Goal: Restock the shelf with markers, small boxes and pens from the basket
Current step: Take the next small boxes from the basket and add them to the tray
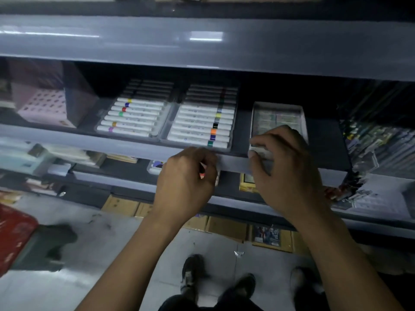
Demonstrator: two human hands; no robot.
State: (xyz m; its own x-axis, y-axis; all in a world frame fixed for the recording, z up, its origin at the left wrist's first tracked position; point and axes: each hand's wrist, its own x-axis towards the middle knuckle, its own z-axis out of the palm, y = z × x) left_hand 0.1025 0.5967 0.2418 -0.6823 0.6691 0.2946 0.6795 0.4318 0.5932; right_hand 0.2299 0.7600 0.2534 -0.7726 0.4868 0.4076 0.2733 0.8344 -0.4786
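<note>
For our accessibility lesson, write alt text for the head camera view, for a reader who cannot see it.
A person's right hand grips a small white box at a grey shelf edge, while the left hand holds a thin pen. Two marker trays lie behind.

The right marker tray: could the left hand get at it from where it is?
Probably yes. The left hand sits at the shelf edge just below the right marker tray, with nothing between them, though it already grips a small item.

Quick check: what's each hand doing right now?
Left hand: fingers curled round a thin pink pen.
Right hand: grips a small white box at the shelf edge.
</note>
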